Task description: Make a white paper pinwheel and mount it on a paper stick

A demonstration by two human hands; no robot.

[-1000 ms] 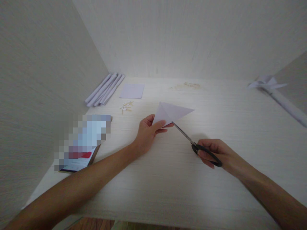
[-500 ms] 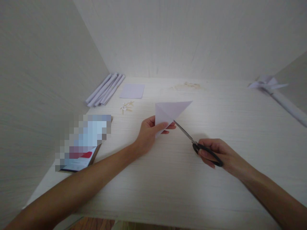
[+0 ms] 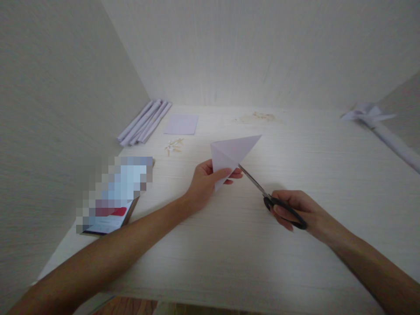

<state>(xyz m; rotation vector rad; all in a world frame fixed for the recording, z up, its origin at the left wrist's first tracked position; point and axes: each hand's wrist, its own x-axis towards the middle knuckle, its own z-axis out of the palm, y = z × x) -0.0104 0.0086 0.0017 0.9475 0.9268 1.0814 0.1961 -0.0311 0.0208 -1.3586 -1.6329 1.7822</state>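
My left hand (image 3: 203,186) pinches the lower corner of a white folded paper triangle (image 3: 231,151) and lifts it above the pale wooden table (image 3: 229,249). In my right hand (image 3: 297,210) are black-handled scissors (image 3: 262,190), fingers through the loops. The blades point up and left, and their tips meet the paper's lower edge beside my left thumb.
Several rolled paper tubes (image 3: 144,122) lie at the back left by the wall, with a flat square sheet (image 3: 181,124) next to them. Small wooden bits (image 3: 173,146) lie nearby. A blurred box (image 3: 113,194) sits at the left. A paper pinwheel on a stick (image 3: 377,120) lies at the right.
My left hand has turned the paper triangle counter-clockwise and raised it slightly. The scissors stay at the paper's lower edge, and my right hand has barely moved.
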